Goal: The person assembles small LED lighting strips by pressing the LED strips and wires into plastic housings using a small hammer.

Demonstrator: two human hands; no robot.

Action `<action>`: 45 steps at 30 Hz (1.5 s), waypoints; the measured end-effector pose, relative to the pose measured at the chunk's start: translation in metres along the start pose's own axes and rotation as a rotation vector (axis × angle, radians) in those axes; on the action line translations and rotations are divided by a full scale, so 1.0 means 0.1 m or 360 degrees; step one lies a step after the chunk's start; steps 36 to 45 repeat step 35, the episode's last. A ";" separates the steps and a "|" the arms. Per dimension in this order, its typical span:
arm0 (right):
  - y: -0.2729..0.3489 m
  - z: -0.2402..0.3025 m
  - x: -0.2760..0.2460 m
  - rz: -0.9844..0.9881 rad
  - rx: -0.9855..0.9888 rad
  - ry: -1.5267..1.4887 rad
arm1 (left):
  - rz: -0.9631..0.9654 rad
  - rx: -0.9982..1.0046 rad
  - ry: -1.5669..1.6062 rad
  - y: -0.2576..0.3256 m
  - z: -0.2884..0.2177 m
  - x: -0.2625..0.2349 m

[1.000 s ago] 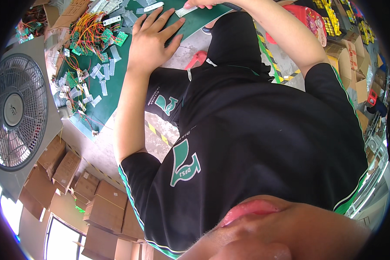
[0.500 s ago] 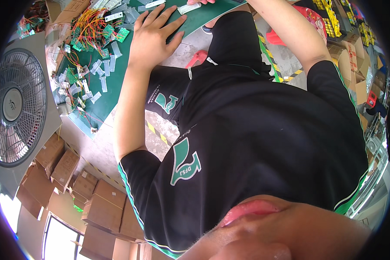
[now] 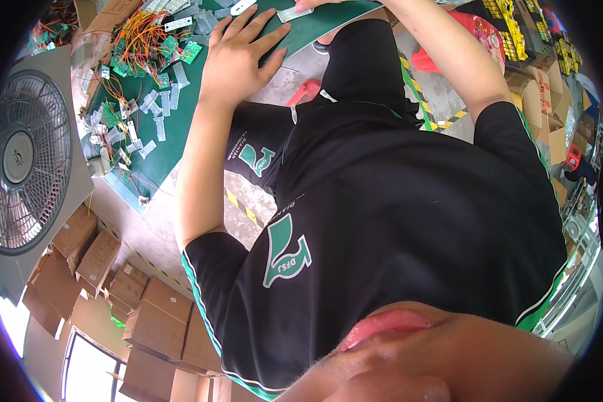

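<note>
My left hand (image 3: 238, 61) lies palm down on the green table mat (image 3: 171, 144), fingers stretched and spread. A white oblong piece (image 3: 242, 6) is just beyond its fingertips. At the upper edge of the view my right hand (image 3: 315, 3) pinches the end of a small translucent plastic sleeve (image 3: 292, 13), which lies close to the mat, right of my left hand's fingers. Most of my right hand is cut off by the frame. To the left of my left hand is a pile of green circuit boards (image 3: 169, 45) with orange and red wires (image 3: 141, 33).
Loose translucent sleeves (image 3: 174, 96) and small wired parts (image 3: 117, 127) lie scattered on the mat's left side. A large grey fan (image 3: 23, 161) stands at the left. Cardboard boxes (image 3: 157, 321) are stacked at the lower left. A red stool (image 3: 479, 37) stands at the right.
The white oblong piece and the sleeve in my right hand have shifted slightly. More of my right hand's fingers show now. My left hand has stayed nearly in place.
</note>
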State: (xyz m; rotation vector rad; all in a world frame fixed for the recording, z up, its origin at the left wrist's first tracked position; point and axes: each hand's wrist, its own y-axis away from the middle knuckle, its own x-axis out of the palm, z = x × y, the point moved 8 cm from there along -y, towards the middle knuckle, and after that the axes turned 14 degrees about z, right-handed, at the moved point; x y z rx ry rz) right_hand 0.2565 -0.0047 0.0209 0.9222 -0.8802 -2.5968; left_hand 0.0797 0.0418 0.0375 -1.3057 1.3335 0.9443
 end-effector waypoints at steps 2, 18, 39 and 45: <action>0.02 0.06 0.00 -0.0084 -0.0178 0.0107 | 0.0002 0.0003 -0.0007 0.00 0.00 0.00; 0.01 0.02 -0.02 -0.0083 -0.0215 0.0222 | 0.0003 0.0010 -0.0028 0.00 0.00 0.00; -0.12 0.11 0.06 0.0291 0.0023 0.0131 | 0.0003 0.0003 -0.0039 0.01 -0.01 -0.01; -0.12 0.11 0.06 0.0291 0.0023 0.0131 | 0.0003 0.0003 -0.0039 0.01 -0.01 -0.01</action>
